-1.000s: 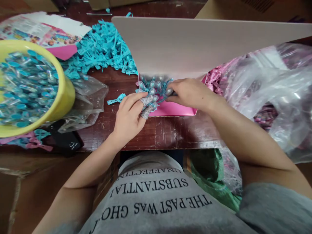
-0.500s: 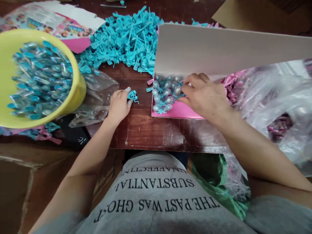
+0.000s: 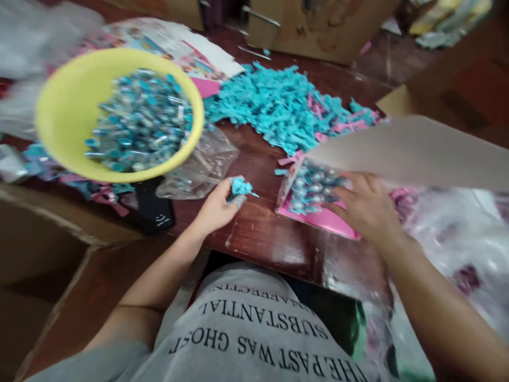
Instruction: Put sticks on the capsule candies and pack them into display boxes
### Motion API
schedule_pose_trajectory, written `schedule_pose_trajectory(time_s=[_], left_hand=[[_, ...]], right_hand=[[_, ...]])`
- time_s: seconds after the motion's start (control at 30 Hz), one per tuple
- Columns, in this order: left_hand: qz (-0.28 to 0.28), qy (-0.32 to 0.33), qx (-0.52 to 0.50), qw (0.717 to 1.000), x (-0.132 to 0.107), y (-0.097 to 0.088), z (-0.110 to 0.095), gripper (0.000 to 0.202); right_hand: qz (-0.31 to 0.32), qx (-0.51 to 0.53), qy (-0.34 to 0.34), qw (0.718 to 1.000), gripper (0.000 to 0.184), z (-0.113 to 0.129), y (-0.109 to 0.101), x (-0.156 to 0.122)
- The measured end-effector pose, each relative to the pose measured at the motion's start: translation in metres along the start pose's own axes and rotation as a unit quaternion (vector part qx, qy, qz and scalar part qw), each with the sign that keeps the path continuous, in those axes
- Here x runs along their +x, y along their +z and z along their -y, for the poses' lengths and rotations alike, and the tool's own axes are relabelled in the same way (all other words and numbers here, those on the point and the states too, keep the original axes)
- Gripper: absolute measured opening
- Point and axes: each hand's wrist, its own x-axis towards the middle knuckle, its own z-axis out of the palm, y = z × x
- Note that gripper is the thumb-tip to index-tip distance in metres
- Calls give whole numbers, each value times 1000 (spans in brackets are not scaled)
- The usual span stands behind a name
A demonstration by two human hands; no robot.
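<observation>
My left hand (image 3: 222,207) is closed on a small bright-blue plastic piece (image 3: 241,187), pinched at the fingertips above the table; light coverings show on those fingertips. My right hand (image 3: 368,207) reaches into an open pink-bottomed box (image 3: 338,222), thumb and fingers around a clear, blue-ended tube at the right side of a cluster. Several such clear tubes (image 3: 314,185) stand packed together at the box's left end. Blur and the hand itself partly hide what the right fingertips grip. A yellow bowl (image 3: 59,124) to the left holds many more tubes with blue ends.
Beyond my hands lies a long heap of blue plastic pieces (image 3: 274,106), with some pink ones. A clear plastic bag (image 3: 210,164) and a black phone-like object (image 3: 155,207) lie by the bowl. Bulky clear bags (image 3: 469,233) are at the right, cardboard boxes (image 3: 318,32) behind.
The view has turned and tilted, shifting everything rightward and bringing more background into sight. My left hand still pinches the blue piece; my right hand stays at the tubes in the box.
</observation>
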Motion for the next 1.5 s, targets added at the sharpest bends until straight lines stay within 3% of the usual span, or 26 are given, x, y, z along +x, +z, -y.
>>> schedule_pose_trajectory(time_s=[0.1, 0.13, 0.17, 0.23, 0.3, 0.37, 0.47, 0.53, 0.6, 0.67, 0.73, 0.83, 0.93, 1.0, 1.13, 1.23, 1.4, 1.5], left_hand=[[-23, -36, -120, 992, -31, -17, -1, 42], [-21, -55, -145, 988, -40, -22, 0, 44], [-19, -77, -164, 983, -47, -26, 1, 46], [-28, -114, -183, 976, -57, -30, 3, 51], [-41, -129, -184, 974, -64, -31, 6, 52], [-47, -119, -163, 978, -68, -31, 7, 47], [-49, -91, -119, 987, -75, -36, 4, 37], [-73, -93, -117, 986, -81, -44, 2, 38], [-116, -124, -140, 975, -88, -55, 1, 45], [-166, -167, -174, 956, -93, -66, 3, 52], [-204, -198, -206, 936, -97, -74, 5, 56], [-218, -204, -244, 923, -96, -81, 5, 54], [-203, -180, -263, 926, -92, -83, 2, 48], [-185, -154, -261, 935, -88, -83, -2, 42], [-142, -95, -244, 955, -85, -82, -6, 33], [-141, -54, -235, 960, -87, -83, -7, 26], [-192, 43, -126, 972, -93, -89, -14, 19], [-250, 102, 29, 962, -96, -89, -20, 18]], right_hand=[[-92, 9, -11, 996, 52, 18, -32, 11], [-71, 19, -1, 997, 59, 28, -40, 22], [-71, 35, -7, 997, 60, 42, -46, 38], [-70, 104, -92, 988, 48, 78, -48, 83], [-88, 160, -172, 968, 29, 124, -35, 143], [-46, 176, -210, 961, 30, 168, -11, 211], [43, 152, -210, 965, 36, 220, 26, 304], [117, 132, -216, 960, 36, 240, 41, 344], [162, 117, -227, 953, 36, 249, 47, 362], [155, 124, -229, 953, 43, 248, 44, 357], [114, 176, -225, 952, 49, 240, 35, 335], [81, 331, -241, 909, 38, 220, 18, 287], [144, 445, -246, 849, 20, 203, 7, 245], [186, 464, -235, 833, 19, 196, 3, 229], [199, 433, -269, 837, 25, 187, -3, 223], [204, 419, -299, 833, 26, 185, -11, 224], [213, 388, -322, 837, 30, 190, -25, 226], [227, 325, -291, 871, 33, 199, -27, 227]])
